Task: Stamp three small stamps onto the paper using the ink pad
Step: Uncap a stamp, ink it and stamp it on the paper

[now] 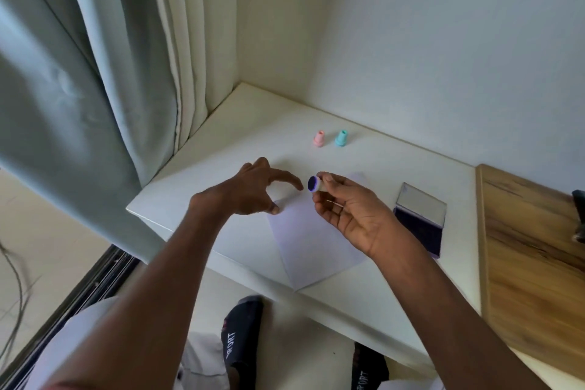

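Note:
My right hand [351, 209] holds a small white stamp [315, 184] above the paper, its round face dark blue with ink and turned to the left. A white sheet of paper [304, 241] lies on the white table [221, 168], one corner over the front edge. My left hand [256, 188] hovers open over the paper's left corner, fingers spread, a fingertip touching the sheet. A pink stamp [318, 138] and a teal stamp [340, 138] stand upright behind the paper. The open ink pad [419, 226], lid raised, lies right of the paper.
A grey-green curtain [79, 89] hangs at the left, next to the table's left edge. White walls close the back corner. A wooden surface [531, 247] adjoins the table on the right, with a dark object [579, 218] at the frame's edge. My feet show below on the floor.

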Motion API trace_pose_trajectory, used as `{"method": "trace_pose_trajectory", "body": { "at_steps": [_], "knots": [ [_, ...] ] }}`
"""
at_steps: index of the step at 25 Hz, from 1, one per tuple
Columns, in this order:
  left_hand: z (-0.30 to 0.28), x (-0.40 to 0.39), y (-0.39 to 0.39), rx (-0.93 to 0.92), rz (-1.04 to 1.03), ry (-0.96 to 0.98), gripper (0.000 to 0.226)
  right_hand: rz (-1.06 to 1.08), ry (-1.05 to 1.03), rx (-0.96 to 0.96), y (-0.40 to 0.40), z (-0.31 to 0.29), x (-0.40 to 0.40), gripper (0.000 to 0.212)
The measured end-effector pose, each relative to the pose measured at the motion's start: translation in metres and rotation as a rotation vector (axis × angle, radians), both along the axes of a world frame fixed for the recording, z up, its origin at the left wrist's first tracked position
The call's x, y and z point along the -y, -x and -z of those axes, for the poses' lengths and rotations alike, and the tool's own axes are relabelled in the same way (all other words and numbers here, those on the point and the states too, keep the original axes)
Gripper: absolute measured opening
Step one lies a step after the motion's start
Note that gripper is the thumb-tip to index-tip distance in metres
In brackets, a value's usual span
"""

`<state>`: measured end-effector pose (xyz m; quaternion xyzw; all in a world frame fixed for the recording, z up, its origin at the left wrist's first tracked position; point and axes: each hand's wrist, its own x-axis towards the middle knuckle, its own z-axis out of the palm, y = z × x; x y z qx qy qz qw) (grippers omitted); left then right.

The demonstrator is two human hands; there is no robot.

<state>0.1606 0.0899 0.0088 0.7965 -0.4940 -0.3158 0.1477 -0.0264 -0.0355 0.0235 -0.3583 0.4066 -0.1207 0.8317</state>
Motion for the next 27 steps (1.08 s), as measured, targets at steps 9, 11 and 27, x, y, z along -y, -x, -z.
{"method": "trace_pose_trajectory", "body": {
  "at_steps": [9, 11, 27],
  "knots": [
    [-0.011, -0.009, -0.023, -0.043, -0.164, -0.011, 0.031, -0.257, 0.956, -0.324, -0.021, 0.013, -0.033, 0.022],
    [-0.007, -0.013, -0.023, 0.004, -0.144, -0.096, 0.039, -0.328, 1.127, -0.348, -0.025, 0.015, -0.044, 0.018],
    [0.002, -0.003, -0.026, 0.009, -0.235, -0.220, 0.047, -0.430, 1.497, -0.393, -0.031, 0.016, -0.071, 0.005]
  ]
}}
